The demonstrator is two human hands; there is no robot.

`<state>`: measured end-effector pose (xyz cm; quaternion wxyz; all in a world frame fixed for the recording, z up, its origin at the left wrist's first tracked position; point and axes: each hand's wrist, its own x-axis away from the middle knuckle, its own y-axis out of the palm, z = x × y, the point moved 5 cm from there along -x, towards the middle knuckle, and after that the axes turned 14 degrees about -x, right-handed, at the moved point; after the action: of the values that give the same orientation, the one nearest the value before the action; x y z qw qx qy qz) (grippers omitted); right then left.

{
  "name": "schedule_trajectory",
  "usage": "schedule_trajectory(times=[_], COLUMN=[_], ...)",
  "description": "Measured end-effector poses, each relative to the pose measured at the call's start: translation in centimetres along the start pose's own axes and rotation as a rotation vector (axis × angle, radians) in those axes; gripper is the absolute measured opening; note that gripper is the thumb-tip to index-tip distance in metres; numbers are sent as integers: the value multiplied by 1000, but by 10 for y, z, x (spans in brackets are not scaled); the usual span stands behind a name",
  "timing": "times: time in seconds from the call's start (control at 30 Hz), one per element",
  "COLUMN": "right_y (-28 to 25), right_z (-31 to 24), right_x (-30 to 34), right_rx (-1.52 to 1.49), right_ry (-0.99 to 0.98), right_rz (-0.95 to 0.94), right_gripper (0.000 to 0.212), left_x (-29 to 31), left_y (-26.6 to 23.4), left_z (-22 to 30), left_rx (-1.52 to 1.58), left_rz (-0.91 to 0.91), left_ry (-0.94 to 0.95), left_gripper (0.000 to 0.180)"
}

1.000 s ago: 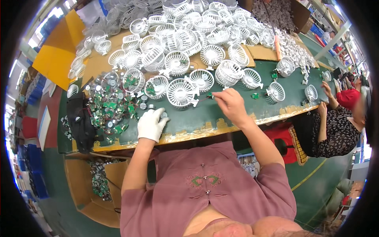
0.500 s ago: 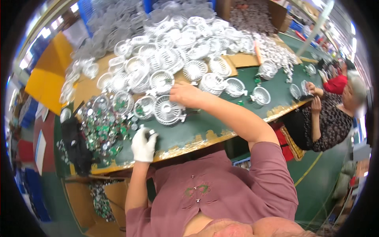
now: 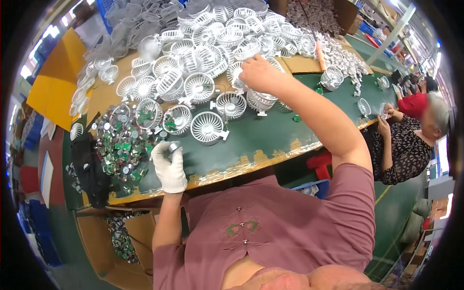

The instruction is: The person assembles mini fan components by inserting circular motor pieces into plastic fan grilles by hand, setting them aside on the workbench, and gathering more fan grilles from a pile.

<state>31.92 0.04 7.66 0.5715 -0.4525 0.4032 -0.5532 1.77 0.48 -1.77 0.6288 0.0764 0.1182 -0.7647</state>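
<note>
Gripping a small, smooth metal cylinder between thumb and fingers of the left hand, snug in a white knit glove, over the front of the green table. Holding the bare right hand, fingers bent, at the near side of a pile of white plastic cages; cannot tell, with the fingertips partly hidden, whether gripping one. Facing, just beyond the glove, a single round cage with thin spokes and a stubby tab; to the left, a jumbled heap of small parts, shiny discs among green chips. Showing flat brown cardboard under the pile.
</note>
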Motion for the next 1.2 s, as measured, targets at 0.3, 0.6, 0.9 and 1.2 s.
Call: schedule_trajectory(times=[0.3, 0.6, 0.9, 1.2], right_y=[4, -12, 54, 62], right_z=[38, -55, -178, -182], right_x=[-10, 62, 148, 147], right_rx=[-1084, -1463, -946, -754], right_ry=[162, 28, -181, -55], right_rz=[119, 167, 344, 499], right_gripper=[41, 29, 21, 43], left_x=[-3, 13, 19, 24], left_y=[-1, 4, 3, 20], left_z=[7, 16, 67, 63], left_rx=[145, -170, -458, -625], left_rz=[-99, -106, -107, -224], left_ry=[-114, 41, 604, 627], left_gripper=[23, 24, 26, 24])
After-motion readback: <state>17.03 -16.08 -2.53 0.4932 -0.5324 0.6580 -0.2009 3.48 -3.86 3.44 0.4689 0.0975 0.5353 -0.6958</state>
